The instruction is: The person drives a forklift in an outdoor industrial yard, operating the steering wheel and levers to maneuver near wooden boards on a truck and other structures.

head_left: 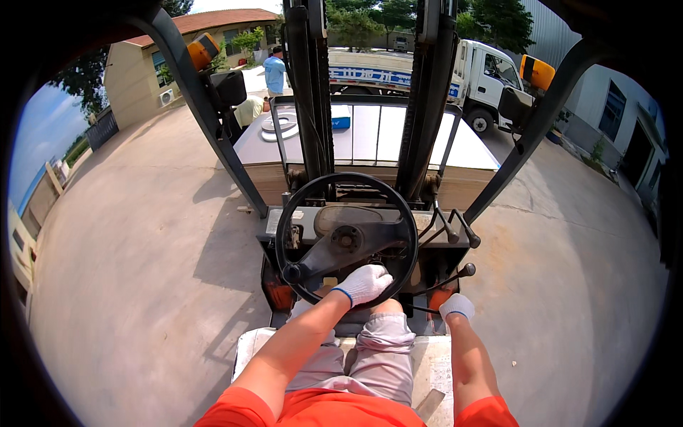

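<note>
Both knit-gloved — left hand (364,285) curled on round steering wheel (346,240), right hand (457,307) — grip unclear.

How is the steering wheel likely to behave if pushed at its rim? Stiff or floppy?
The steering wheel would likely turn rather than shift, being mounted at its hub. It looks stiff, with a closed round rim and broad spokes. The knob at its lower left would probably swing round with it.
</note>
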Demonstrator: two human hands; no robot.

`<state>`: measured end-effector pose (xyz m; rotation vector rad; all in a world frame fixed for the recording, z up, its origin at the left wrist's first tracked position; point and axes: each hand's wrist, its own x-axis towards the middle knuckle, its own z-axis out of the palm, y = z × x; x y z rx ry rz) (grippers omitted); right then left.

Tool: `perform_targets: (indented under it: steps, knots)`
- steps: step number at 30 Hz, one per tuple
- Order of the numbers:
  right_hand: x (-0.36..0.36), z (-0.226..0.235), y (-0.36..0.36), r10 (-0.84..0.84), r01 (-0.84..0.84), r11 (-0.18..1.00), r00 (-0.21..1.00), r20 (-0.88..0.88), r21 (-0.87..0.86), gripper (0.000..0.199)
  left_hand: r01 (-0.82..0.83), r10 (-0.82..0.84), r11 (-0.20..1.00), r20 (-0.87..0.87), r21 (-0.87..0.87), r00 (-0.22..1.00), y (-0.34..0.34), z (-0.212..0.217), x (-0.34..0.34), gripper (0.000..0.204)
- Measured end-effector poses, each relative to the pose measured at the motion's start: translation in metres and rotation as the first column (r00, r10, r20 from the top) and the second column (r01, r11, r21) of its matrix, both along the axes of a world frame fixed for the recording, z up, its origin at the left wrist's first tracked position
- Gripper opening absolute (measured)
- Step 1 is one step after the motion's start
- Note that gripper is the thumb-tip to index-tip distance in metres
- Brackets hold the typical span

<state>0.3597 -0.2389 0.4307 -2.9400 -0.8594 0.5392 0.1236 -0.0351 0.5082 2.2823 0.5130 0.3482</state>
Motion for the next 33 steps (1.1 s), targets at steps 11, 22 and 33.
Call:
perform_targets:
  steps: [11,22,33]
  knots:
    - [0.019,-0.052,0.007,-0.062,0.061,0.998,0.995,0.072,0.023,0.029,-0.051,0.051,0.999,0.001,-0.017,0.999,0.002,-0.016,0.000,0.042]
    - [0.023,-0.067,0.019,0.004,-0.002,1.000,0.972,0.234,-0.012,0.030,-0.157,0.155,0.985,-0.034,-0.073,0.987,-0.009,0.004,-0.005,0.050]
    - [0.025,-0.065,0.022,0.006,0.004,0.999,0.975,0.220,-0.044,0.031,-0.087,0.075,0.977,-0.065,-0.195,0.995,-0.013,0.021,-0.009,0.073]
